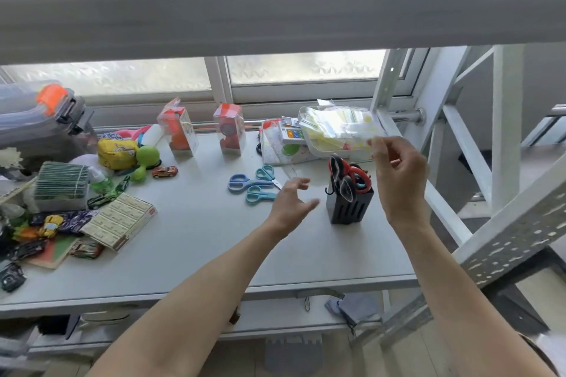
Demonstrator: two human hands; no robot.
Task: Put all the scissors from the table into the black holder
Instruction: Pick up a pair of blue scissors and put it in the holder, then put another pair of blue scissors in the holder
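While the black holder [349, 206] stands upright on the right part of the grey counter [199, 242], I can see it already carries several scissors, red handles [352, 170] and dark ones poking out of its top. Three more pairs lie flat on the counter to its left, close together: a blue pair [242, 183], a teal pair [266, 174] just behind it with its blade tips pointing right, and a second teal pair [257, 195] in front. My left hand [291, 203] hovers between these loose scissors and the holder, fingers spread wide and empty, its fingertips near the front teal pair but not touching anything I can make out. My right hand [398, 174] is raised just right of the holder and above it, thumb and forefinger pinched narrow; whether they hold anything, or touch the clear tray [333, 131] of pale packets behind, I cannot tell.

Left of that tray sits a small white pouch with coloured rings [294, 133] on it. Farther back stand two clear boxes with orange-red toys [228, 128]. On the left end of the counter lie a flat cream box [121, 220], a green ribbed block [61, 184], a yellow pouch [116, 153], a green toy [145, 161] and several small toy cars [164, 171].
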